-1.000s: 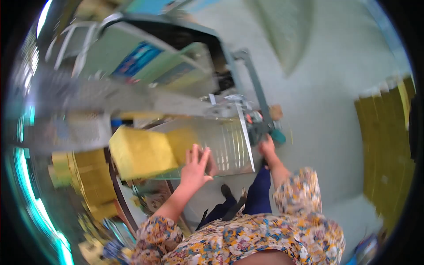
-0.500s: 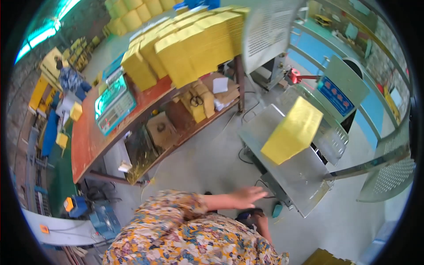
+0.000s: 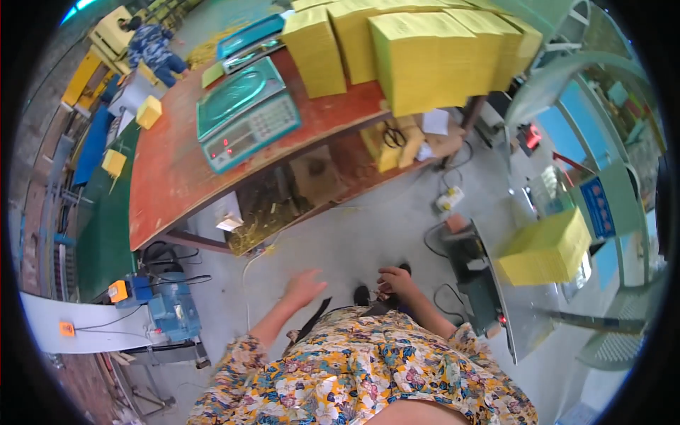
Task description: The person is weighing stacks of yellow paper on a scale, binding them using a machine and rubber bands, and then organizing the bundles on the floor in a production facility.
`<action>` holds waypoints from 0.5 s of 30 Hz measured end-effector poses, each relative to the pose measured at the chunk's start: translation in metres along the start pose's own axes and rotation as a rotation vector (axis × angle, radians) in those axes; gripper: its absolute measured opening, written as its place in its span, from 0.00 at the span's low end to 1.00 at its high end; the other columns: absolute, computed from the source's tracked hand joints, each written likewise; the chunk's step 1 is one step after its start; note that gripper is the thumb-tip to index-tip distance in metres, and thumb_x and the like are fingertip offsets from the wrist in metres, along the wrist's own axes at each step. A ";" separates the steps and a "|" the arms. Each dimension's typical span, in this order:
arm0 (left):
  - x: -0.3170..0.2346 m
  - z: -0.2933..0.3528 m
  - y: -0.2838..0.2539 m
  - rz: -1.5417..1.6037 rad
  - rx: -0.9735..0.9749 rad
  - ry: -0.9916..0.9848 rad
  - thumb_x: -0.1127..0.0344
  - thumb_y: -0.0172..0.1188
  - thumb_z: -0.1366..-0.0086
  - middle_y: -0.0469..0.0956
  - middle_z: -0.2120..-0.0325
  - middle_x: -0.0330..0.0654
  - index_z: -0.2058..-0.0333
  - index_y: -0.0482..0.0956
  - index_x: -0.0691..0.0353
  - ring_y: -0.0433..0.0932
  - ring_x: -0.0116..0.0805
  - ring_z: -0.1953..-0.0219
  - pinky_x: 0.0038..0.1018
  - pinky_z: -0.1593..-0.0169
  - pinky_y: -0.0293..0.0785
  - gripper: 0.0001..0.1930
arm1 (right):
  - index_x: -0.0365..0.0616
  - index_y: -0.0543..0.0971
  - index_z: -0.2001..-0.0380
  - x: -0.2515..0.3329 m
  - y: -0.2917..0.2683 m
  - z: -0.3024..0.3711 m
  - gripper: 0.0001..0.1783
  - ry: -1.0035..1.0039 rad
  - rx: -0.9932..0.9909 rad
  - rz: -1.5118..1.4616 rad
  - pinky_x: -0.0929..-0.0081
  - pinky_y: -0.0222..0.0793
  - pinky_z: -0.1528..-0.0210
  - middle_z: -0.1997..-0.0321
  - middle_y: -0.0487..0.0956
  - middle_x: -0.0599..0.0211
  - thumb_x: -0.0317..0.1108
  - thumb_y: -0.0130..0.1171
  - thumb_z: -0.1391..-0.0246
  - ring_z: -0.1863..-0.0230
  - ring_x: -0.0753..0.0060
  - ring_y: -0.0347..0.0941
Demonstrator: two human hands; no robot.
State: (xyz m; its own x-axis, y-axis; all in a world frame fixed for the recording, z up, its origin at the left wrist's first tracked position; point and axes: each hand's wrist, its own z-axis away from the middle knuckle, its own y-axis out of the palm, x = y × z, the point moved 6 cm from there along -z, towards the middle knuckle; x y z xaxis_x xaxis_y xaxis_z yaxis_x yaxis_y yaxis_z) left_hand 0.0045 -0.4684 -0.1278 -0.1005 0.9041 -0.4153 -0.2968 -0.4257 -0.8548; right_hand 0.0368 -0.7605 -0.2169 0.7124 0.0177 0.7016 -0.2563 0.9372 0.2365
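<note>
My left hand (image 3: 303, 287) hangs in the air above the grey floor, fingers spread, holding nothing. My right hand (image 3: 397, 280) is low beside my body with the fingers curled, nothing visible in it. Tall stacks of yellow paper (image 3: 425, 60) stand on the red-brown table (image 3: 166, 177) ahead, well out of reach of both hands. A teal weighing scale (image 3: 244, 113) sits on the table to the left of the stacks. Another yellow stack (image 3: 545, 248) rests on the metal machine bed (image 3: 520, 319) to my right.
A shelf under the table (image 3: 340, 177) holds cardboard, scissors and paper scraps. Cables and a white power strip (image 3: 450, 200) lie on the floor. A blue motor unit (image 3: 166, 308) stands at lower left. Another person (image 3: 152, 46) crouches at the far left back.
The view has swung from the machine toward the table. My left hand has come off the yellow stack on the machine and now hangs free; the right hand has dropped to my side.
</note>
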 end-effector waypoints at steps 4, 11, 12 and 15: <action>-0.056 -0.044 -0.047 0.203 0.014 0.070 0.56 0.63 0.42 0.74 0.47 0.54 0.48 0.75 0.63 0.74 0.51 0.45 0.40 0.43 0.70 0.25 | 0.42 0.77 0.54 0.044 -0.042 -0.069 0.16 0.039 -0.035 -0.104 0.76 0.73 0.73 0.67 0.80 0.65 0.40 0.53 0.40 0.75 0.73 0.76; -0.138 -0.210 -0.181 -0.183 -0.402 0.303 0.65 0.69 0.49 0.56 0.34 0.57 0.39 0.64 0.66 0.56 0.58 0.34 0.46 0.33 0.55 0.38 | 0.40 0.76 0.56 0.216 -0.180 -0.212 0.16 -0.189 -0.369 -0.464 0.73 0.71 0.77 0.71 0.78 0.66 0.37 0.55 0.44 0.75 0.71 0.75; -0.146 -0.241 -0.190 -0.219 -0.418 0.331 0.64 0.69 0.49 0.55 0.34 0.57 0.39 0.63 0.65 0.55 0.58 0.33 0.48 0.33 0.55 0.39 | 0.39 0.76 0.55 0.231 -0.205 -0.230 0.17 -0.206 -0.430 -0.499 0.72 0.71 0.77 0.71 0.78 0.66 0.37 0.56 0.45 0.74 0.71 0.76; -0.156 -0.317 -0.205 -0.394 -0.366 0.400 0.59 0.71 0.51 0.55 0.34 0.56 0.38 0.62 0.62 0.55 0.59 0.33 0.51 0.33 0.53 0.43 | 0.44 0.75 0.55 0.277 -0.271 -0.285 0.16 -0.257 -0.571 -0.395 0.71 0.73 0.70 0.68 0.77 0.68 0.39 0.57 0.44 0.71 0.72 0.76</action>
State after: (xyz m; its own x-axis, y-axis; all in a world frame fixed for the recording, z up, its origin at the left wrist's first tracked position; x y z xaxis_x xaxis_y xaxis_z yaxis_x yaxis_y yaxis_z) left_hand 0.3821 -0.5340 0.0137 0.3303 0.9410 -0.0738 0.1089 -0.1157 -0.9873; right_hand 0.4896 -0.9104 -0.2784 0.4876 -0.3749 0.7885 0.4176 0.8933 0.1665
